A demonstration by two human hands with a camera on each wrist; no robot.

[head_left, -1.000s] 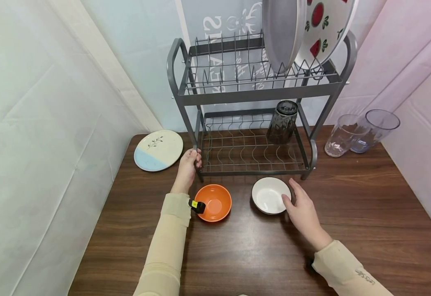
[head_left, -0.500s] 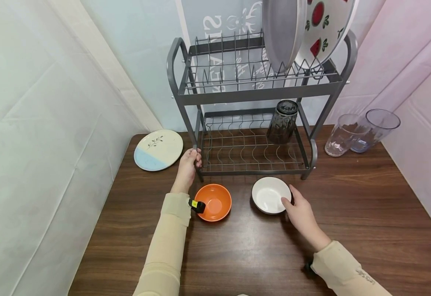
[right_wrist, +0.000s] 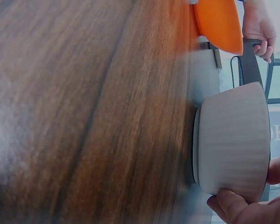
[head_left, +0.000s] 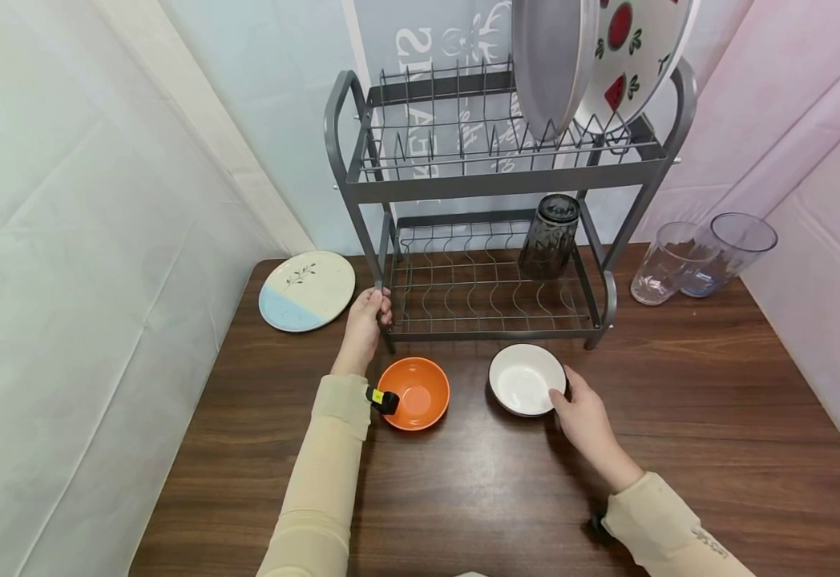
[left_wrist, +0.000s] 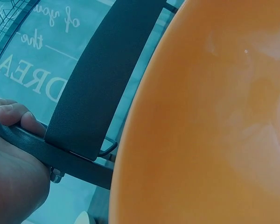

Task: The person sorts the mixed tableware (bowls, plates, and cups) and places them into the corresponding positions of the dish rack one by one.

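Note:
My left hand (head_left: 364, 324) grips the lower left front post of a grey two-tier dish rack (head_left: 499, 189); in the left wrist view its fingers (left_wrist: 11, 113) curl round the dark frame. A white bowl with a dark rim (head_left: 524, 378) sits upright on the table in front of the rack. My right hand (head_left: 593, 421) holds this bowl by its right side, thumb at the near edge and fingers behind. The right wrist view shows its ribbed outer wall (right_wrist: 233, 140). An orange bowl (head_left: 420, 397) stands near my left wrist, partly covered by the wrist camera.
A dark glass (head_left: 550, 240) stands upside down on the rack's lower tier. Large plates (head_left: 546, 72) stand upright in the upper tier at right. A cream and blue plate (head_left: 312, 292) lies left of the rack. Two clear tumblers (head_left: 661, 268) stand to the right, near the wall.
My right hand's fingers and thumb have closed onto the edge of the white bowl, from a looser spread beside it. The left hand keeps its hold on the rack.

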